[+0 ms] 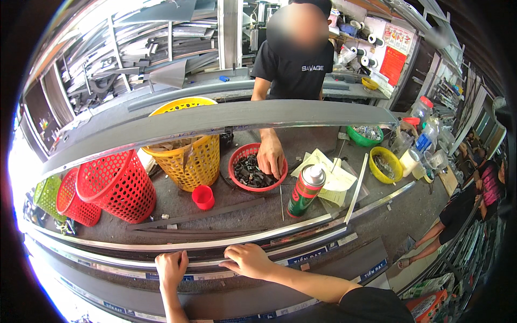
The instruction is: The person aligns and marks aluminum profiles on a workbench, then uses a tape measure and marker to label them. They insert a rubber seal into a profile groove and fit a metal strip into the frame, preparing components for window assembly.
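Long silver metal profiles [129,264] lie side by side along the near side of the bench, some with a printed blue-and-white strip. My left hand [172,267] is closed over the edge of one, its fingers curled down out of sight. A short way to the right, my right hand [252,261] grips the same profile between thumb and bent fingers. Whether a small part is also in its fingers cannot be made out. Beyond the profiles stand a red-and-green spray can [306,190] and a small red cup [203,197].
Across the bench, a co-worker's hand [271,155] reaches into a red basket [247,185] of small black parts. A long grey bar [226,116] spans the view above. Yellow [202,169] and red [116,185] baskets stand left; green [366,142] and yellow [397,161] bowls sit right.
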{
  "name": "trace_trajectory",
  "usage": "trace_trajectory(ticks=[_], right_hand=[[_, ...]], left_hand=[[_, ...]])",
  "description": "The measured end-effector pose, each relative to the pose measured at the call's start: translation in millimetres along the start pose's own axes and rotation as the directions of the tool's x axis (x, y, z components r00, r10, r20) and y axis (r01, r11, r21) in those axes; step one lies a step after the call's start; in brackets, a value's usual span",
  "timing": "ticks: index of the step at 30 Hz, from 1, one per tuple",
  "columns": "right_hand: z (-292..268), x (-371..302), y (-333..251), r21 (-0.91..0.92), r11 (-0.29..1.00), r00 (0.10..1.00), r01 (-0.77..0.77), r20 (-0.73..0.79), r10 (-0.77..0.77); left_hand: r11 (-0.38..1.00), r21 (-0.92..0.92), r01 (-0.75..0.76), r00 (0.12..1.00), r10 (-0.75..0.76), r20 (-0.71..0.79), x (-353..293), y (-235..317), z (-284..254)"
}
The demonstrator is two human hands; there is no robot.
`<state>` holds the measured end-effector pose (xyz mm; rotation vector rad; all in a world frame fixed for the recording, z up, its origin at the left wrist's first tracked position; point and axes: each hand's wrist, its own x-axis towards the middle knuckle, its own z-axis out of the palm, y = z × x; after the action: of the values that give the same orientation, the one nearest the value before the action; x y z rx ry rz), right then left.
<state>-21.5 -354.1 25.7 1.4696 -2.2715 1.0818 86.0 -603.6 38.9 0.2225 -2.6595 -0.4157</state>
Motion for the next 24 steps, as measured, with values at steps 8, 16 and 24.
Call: trace_trajectory(ticks=[8, 16, 24], right_hand=[[4, -2, 2, -0.003, 1.0, 0.999, 0.02, 0.027, -0.02], [13, -8, -4, -0.231, 0.972, 0.963, -0.045, 0.247, 0.103], [-31, -11, 4, -0.25, 0.963, 0.915, -0.099, 0.358, 0.187]], left_hand=[[1.0, -0.002, 0.011, 1.0, -0.011, 0.006, -2, -3, 3], [0.994, 0.108, 0.032, 0.998, -0.038, 0.058, -5, -9, 12], [0.98, -0.122, -0.156, 0.987, 0.158, 0.008, -4, 7, -6]])
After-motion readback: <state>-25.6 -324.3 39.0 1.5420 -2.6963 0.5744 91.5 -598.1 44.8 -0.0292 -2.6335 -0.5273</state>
